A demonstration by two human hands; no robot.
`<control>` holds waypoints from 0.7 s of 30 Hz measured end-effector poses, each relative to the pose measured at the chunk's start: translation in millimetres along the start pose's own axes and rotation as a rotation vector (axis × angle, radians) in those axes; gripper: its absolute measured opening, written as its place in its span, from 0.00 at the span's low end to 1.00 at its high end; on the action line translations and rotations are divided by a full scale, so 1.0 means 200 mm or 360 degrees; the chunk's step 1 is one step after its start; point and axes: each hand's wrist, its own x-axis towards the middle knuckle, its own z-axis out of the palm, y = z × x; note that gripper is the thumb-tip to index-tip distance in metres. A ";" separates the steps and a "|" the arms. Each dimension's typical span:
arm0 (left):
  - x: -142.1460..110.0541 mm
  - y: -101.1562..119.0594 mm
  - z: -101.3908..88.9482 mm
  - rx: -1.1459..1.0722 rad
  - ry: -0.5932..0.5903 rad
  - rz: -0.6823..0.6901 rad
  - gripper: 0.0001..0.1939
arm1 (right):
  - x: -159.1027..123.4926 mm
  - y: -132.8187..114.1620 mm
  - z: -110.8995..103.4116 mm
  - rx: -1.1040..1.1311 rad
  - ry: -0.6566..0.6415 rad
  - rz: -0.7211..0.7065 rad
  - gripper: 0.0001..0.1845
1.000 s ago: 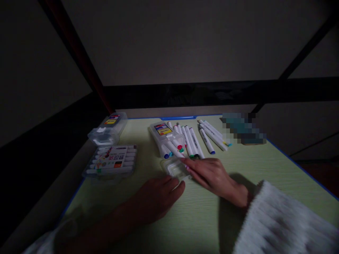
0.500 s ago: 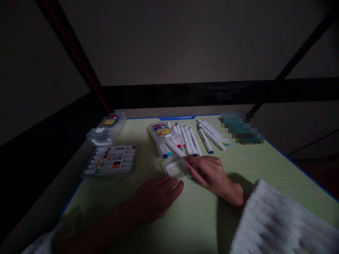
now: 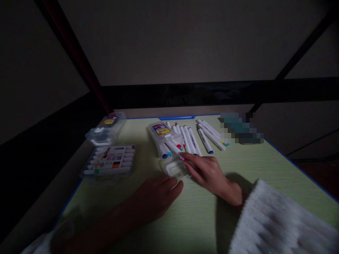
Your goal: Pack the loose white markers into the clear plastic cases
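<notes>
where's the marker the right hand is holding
In the head view, the marker is near the centre, its far end inside the middle clear case and its near end pinched by the right hand.

- A strip of bare tabletop [image 3: 144, 137] gives a hand room to pass between the middle case [image 3: 159, 139] and the flat marker box [image 3: 111, 160], with the rear-left case [image 3: 107, 132] behind that box.
- The right hand [image 3: 203, 171] and its marker [image 3: 173, 146] block the middle case's mouth; the lid [image 3: 176, 168] lies just before it.
- The left hand [image 3: 159, 195] bars the near-left approach; in this dimness, its fingers seem to touch the lid.
- Loose markers [image 3: 190, 139] crowd the middle case's right side.
- Right of the right hand, the tabletop offers wide passage.
</notes>
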 end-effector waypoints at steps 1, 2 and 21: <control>0.00 0.00 0.00 0.0001 0.0005 0.0003 0.15 | 0.00 0.00 0.00 -0.0009 0.0001 0.0003 0.14; 0.00 0.00 0.00 0.0004 0.0009 0.0005 0.14 | 0.00 0.00 0.00 -0.0018 0.0002 0.0004 0.14; -0.01 0.00 0.01 0.0027 0.0024 0.0001 0.16 | 0.02 0.03 0.02 -0.0194 0.0058 0.0020 0.13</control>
